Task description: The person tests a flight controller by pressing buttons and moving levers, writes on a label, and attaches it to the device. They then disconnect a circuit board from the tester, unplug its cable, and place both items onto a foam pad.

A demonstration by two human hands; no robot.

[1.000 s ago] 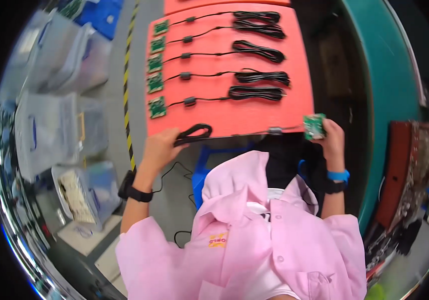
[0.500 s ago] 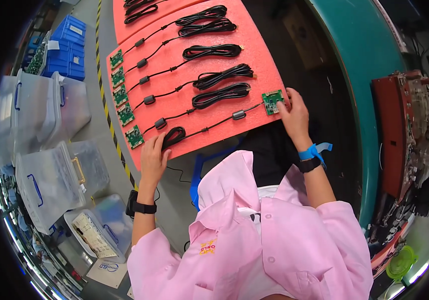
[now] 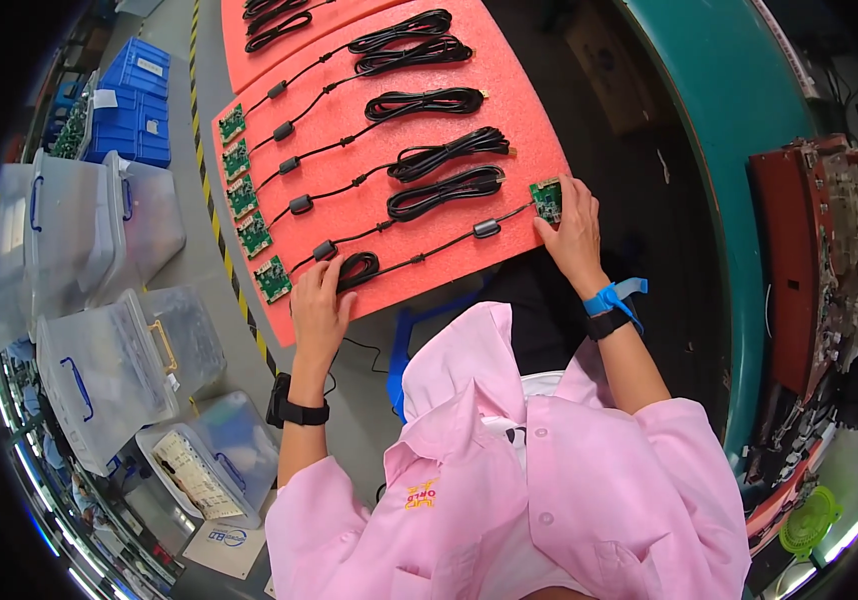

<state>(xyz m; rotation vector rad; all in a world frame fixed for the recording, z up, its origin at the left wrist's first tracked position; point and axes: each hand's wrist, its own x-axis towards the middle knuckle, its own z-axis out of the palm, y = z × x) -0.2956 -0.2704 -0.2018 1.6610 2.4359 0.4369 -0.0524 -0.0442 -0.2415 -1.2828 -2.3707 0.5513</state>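
Observation:
On a pink foam sheet (image 3: 524, 110), the nearest black cable runs between my two hands. Its coiled end (image 3: 360, 268) lies under the fingers of my left hand (image 3: 320, 305), which close around its left side. At the sheet's right edge, my right hand (image 3: 576, 235) grips the small green circuit board (image 3: 546, 200) on the cable's other end, hiding its right part. A dark ferrite core (image 3: 487, 229) sits on the cable close to that board. Farther up lie several like cables (image 3: 446, 192), their green boards (image 3: 272, 278) lined up along the left edge.
A second pink foam sheet (image 3: 349, 18) with more coiled cables adjoins at the far side. Clear plastic bins (image 3: 99, 370) and blue crates (image 3: 131, 130) stand on the left. A green table edge (image 3: 739, 330) runs along the right, beside a dark red panel (image 3: 784, 270).
My right hand has shifted so its fingers curl over the board's right side, covering more of it. My left hand stays at the coil, its fingers slightly farther over it.

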